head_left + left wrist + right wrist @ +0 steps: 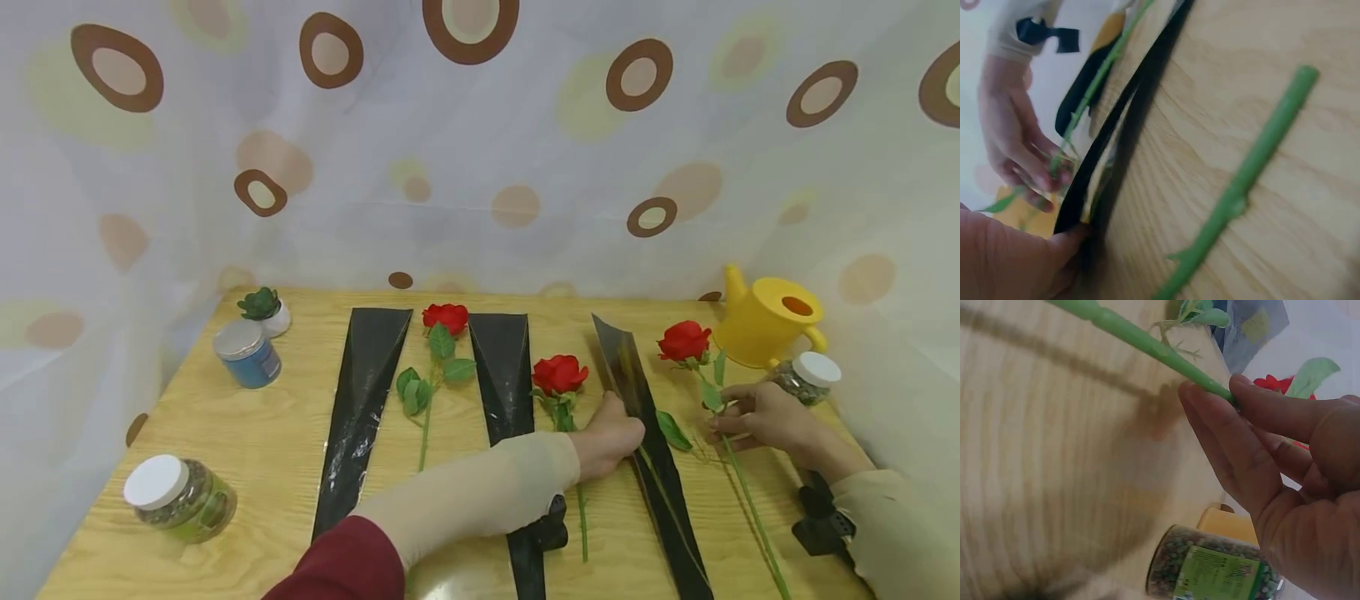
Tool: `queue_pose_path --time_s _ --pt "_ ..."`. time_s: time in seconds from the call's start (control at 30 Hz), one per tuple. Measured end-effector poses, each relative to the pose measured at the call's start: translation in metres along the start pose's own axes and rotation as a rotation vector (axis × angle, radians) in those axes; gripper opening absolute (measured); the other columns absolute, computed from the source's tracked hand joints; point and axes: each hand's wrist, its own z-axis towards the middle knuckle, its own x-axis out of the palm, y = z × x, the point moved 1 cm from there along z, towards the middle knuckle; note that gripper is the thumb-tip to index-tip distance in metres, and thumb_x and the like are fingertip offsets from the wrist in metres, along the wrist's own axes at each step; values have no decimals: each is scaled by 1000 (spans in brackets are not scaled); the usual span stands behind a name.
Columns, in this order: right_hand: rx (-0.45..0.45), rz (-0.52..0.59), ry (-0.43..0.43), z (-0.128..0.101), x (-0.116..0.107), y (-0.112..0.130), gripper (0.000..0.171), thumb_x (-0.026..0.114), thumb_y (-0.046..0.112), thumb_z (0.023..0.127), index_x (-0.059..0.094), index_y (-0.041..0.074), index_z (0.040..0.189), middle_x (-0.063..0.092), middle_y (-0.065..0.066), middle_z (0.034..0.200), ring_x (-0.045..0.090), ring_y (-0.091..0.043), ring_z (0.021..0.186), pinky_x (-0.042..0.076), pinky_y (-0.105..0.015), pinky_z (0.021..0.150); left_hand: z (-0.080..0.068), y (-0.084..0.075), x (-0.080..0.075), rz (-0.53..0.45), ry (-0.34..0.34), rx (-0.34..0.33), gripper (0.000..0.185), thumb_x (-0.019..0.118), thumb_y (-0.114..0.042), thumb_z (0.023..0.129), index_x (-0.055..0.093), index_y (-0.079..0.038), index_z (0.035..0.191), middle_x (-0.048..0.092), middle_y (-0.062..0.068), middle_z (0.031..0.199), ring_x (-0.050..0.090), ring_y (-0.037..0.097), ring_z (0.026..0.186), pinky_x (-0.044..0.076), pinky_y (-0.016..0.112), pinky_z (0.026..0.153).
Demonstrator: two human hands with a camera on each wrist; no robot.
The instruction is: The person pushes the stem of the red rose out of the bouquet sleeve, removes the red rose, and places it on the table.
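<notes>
My right hand (757, 417) pinches the thin green stem of a red rose (684, 341) lying at the table's (247, 450) right side, while my left hand (609, 437) grips the edge of the glossy black sleeve (648, 433) just beside it.

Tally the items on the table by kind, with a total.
Red roses: 3
Black wrapping sleeves: 3
Jars: 3
Yellow watering can: 1
Potted succulent: 1
Total: 11
</notes>
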Motion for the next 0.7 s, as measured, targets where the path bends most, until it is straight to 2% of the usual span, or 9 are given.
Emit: queue_pose_path --time_s 0.17,0.23,0.33,0.47,0.5,0.53,0.6,0.63,0.7 --pt "-8 -55 -33 5 4 -1 61 63 3 96 28 -28 136 68 -17 93 70 -29 82 57 -40 69 -6 -11 -2 27 -14 4 82 46 14 89 5 -3 157 10 11 162 28 22 137 32 39 98" --pt "-22 -84 -44 7 5 0 50 65 4 95 42 -25 129 68 -16 89 69 -29 80 58 -40 67 -9 -14 -3 19 -17 -1 85 45 15 88 2 -5 158 10 12 162 35 22 130 33 40 89" --pt "-18 -167 -84 10 6 -2 37 69 9 94 56 -19 113 68 -12 83 70 -26 74 58 -38 64 -13 -16 -7 22 -41 -2 89 44 17 85 -1 -7 158 26 16 157 49 22 101 34 39 75" --pt "10 -326 -150 10 3 -3 34 74 15 90 62 -14 103 68 -9 80 69 -22 66 57 -38 60 -17 -17 -12 29 -59 23 93 45 14 80 -2 -6 158 42 18 147 34 19 62 26 36 58" --pt "14 -355 -160 10 2 -3 36 75 17 90 62 -14 103 68 -9 79 69 -22 65 56 -39 60 -18 -18 -14 33 -55 28 93 46 13 80 -1 -7 158 39 15 150 41 14 70 29 33 60" --pt "15 -379 -166 10 1 -2 38 75 18 89 62 -15 103 68 -10 79 69 -22 64 56 -41 60 -19 -18 -16 43 -51 36 92 46 12 81 -1 -6 158 51 14 137 33 15 60 26 33 56" --pt "9 -438 -171 9 0 0 43 76 22 89 63 -16 104 69 -9 79 69 -21 64 56 -46 65 -20 -19 -20 70 -39 40 90 46 11 83 0 -6 158 59 12 119 26 16 55 23 34 54" --pt "6 -471 -169 8 0 1 44 75 23 90 64 -17 104 69 -8 78 69 -20 63 55 -49 68 -22 -20 -21 104 -42 33 88 47 10 84 2 -6 158 59 11 117 38 14 60 29 33 56" --pt "-1 -517 -164 4 -2 7 47 73 24 91 63 -19 104 70 -8 76 69 -19 63 54 -53 70 -27 -21 -22 185 -39 15 85 49 7 87 6 -7 158 55 12 126 55 16 92 41 32 73"
